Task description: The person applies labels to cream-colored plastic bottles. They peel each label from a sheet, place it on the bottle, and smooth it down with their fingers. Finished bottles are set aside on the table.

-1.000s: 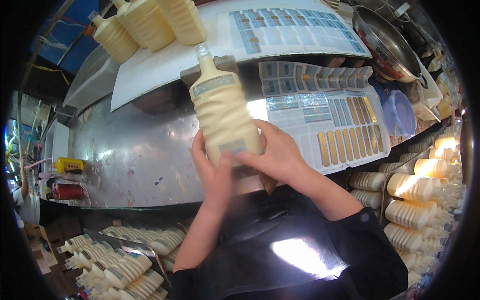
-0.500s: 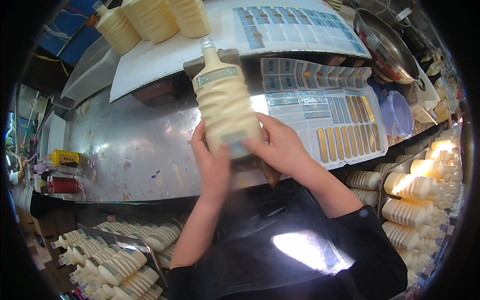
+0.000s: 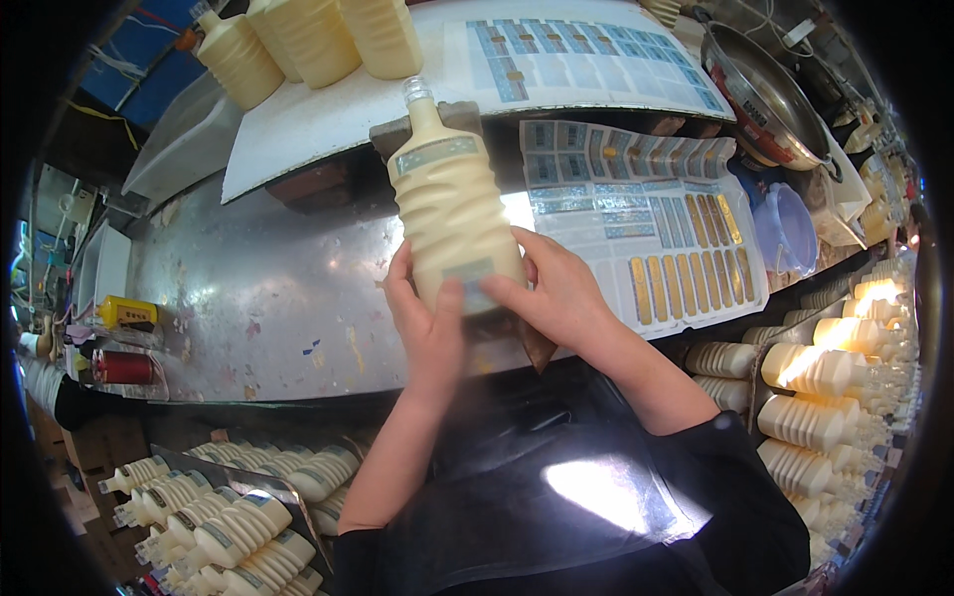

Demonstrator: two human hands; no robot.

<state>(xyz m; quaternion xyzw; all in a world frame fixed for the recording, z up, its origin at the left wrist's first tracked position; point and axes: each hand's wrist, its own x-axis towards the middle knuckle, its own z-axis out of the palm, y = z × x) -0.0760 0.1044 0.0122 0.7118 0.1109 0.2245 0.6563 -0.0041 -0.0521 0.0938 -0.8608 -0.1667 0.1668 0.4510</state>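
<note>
A cream-coloured bottle (image 3: 455, 214) with wavy sides and a clear glass-like neck lies tilted in front of me, its neck pointing away. It rests against a dark block (image 3: 460, 115) at the board's near edge. My left hand (image 3: 427, 323) is wrapped round the bottle's lower left side, and my right hand (image 3: 558, 296) grips its lower right side. Both thumbs press on the front near a small grey-blue label (image 3: 467, 269) close to the base. Another label band (image 3: 435, 154) crosses the shoulder. The fingers behind the bottle are hidden.
Label sheets (image 3: 641, 223) with blue and gold strips lie right of the bottle. More sheets and several cream bottles (image 3: 318, 45) are on the white raised board (image 3: 260, 149). A purple bucket (image 3: 785, 228) and large pan (image 3: 765, 94) stand right. Racked bottles (image 3: 238, 526) flank me below.
My left thumb has shifted slightly along the label near the bottle's base. Both hands keep their hold, and the bottle has barely moved.
</note>
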